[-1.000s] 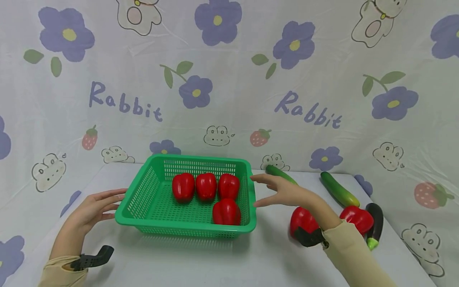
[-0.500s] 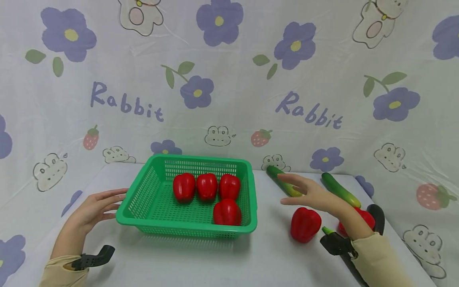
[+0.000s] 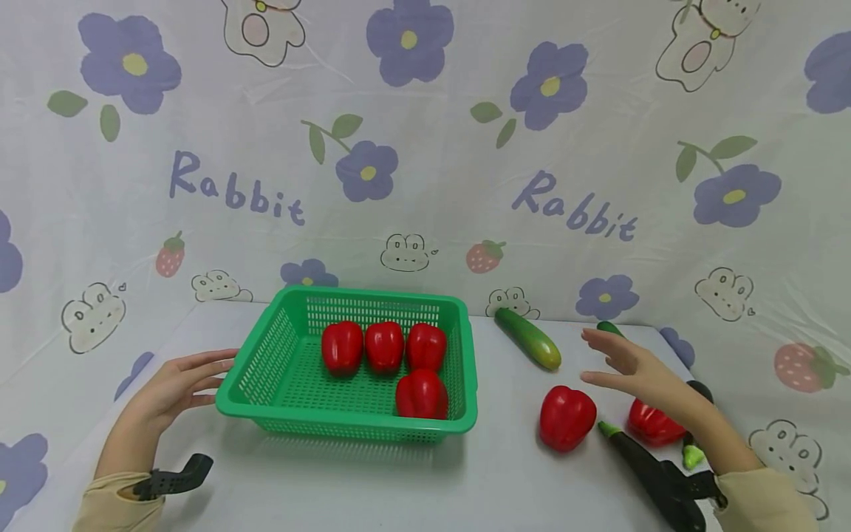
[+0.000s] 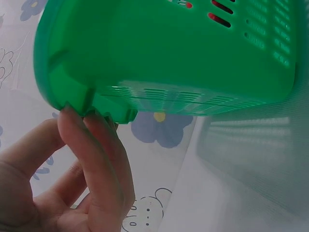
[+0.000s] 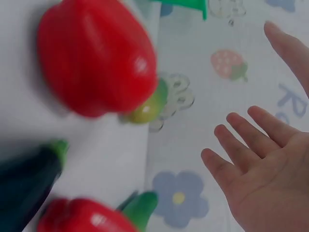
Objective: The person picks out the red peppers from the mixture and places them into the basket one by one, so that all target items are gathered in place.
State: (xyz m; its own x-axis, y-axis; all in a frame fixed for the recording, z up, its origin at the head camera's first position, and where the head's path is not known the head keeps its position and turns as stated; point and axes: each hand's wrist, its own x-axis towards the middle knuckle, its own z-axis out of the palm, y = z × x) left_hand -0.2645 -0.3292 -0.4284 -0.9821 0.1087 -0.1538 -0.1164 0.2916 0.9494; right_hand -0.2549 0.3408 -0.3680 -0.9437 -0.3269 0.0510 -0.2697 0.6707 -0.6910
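Note:
A green plastic basket point(image 3: 346, 421) with several red bell peppers point(image 3: 342, 349) in it stands left of centre on the table. At its left end is my left hand point(image 3: 173, 391); in the left wrist view its fingertips touch the underside of the basket's rim point(image 4: 53, 92), fingers extended. My right hand point(image 3: 631, 369) hovers at the right with fingers spread and holds nothing. A loose bell pepper point(image 3: 566, 418) lies left of and below it, with another bell pepper point(image 3: 651, 425) under the forearm. An eggplant point(image 3: 634, 458) is partly covered by the wrist strap.
Behind the loose peppers lies a cucumber point(image 3: 528, 338). A second cucumber point(image 3: 608, 327) is mostly hidden by my right hand. Far right, a second eggplant point(image 3: 693, 452) shows past my forearm. A printed cloth point(image 3: 425, 177) hangs at the table's back edge.
My right hand has moved right, away from the basket's right rim and over the loose vegetables, uncovering the near cucumber and pepper. The left hand has stayed at the basket.

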